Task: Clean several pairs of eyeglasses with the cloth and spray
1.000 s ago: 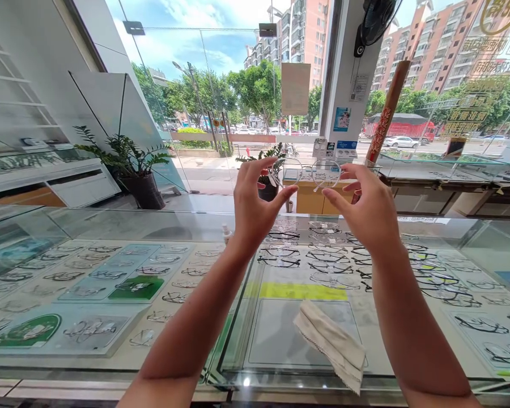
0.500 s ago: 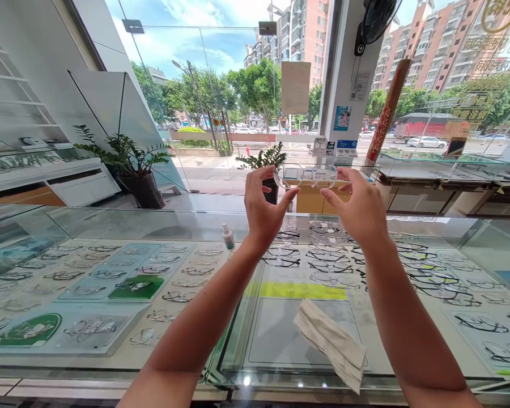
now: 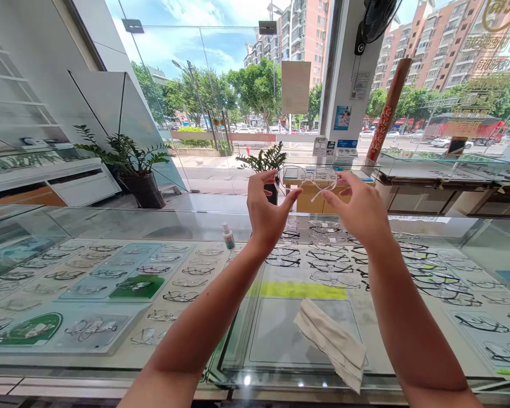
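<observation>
A pair of thin, clear-framed glasses is held up in front of the window, above the far edge of the glass counter. My left hand grips the left side of the frame between thumb and fingers. At the right side, my right hand pinches the rim, its thumb near the lower edge. A thin temple piece slants down beside the right thumb. Below, a beige cloth lies folded on the counter top, touched by neither hand.
A small spray bottle stands on the glass counter left of my forearm. Rows of glasses lie inside the case. Beyond the counter are potted plants and a wall fan.
The glasses and both hands have shifted slightly to the right, and a temple piece now slants down below the right lens. Outside, the red truck has moved right.
</observation>
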The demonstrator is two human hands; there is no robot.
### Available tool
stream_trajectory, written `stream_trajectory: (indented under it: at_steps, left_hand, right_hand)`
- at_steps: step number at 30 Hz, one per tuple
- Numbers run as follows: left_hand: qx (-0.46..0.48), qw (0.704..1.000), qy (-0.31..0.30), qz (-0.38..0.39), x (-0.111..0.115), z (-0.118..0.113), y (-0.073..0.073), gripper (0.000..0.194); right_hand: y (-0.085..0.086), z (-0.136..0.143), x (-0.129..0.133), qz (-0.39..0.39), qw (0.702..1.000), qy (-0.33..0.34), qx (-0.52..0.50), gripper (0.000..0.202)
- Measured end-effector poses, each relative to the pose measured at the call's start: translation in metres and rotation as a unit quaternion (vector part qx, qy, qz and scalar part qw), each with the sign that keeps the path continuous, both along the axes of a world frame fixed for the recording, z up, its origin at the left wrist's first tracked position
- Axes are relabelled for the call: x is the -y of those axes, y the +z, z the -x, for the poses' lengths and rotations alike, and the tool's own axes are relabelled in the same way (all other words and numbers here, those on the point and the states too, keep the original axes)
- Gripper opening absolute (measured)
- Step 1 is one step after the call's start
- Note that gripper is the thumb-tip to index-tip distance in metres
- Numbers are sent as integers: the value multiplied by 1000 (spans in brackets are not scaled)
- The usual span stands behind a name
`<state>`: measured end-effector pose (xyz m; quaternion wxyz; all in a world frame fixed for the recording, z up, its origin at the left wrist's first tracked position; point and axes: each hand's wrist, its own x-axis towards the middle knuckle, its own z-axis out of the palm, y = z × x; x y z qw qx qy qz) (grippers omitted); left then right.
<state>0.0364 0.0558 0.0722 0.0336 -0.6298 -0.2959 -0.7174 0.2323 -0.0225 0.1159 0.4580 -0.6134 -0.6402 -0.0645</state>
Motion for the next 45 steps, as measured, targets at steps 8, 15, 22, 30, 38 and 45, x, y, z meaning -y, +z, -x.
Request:
stream_trajectory:
  at_steps: [8,15,22,30,38,45]
  left_hand:
    - [-39,997,30,-65,2,-1,1,57]
    - [-53,993,43,-97,2,0,2,56]
    - [-51,994,29,-91,0,1,2,59]
    - [-41,998,6,-53,-3,5,3,61]
    - [-29,999,-21,-13,-1,8,4,60]
    - [-23,999,-32,2,6,7,8,60]
  right_hand:
    - [-1,-5,-3,15,999,11,-30,60]
    - [0,-2,-1,-10,1000,-6,-29,54]
    - [0,2,4,-44,999,-13,-12,50]
    - [1,4,7,-74,997,-6,-2,46]
    - [-1,-3,4,-39,997,46,-50,47]
    - [-5,-14,-7,-8,987,123,-104,51]
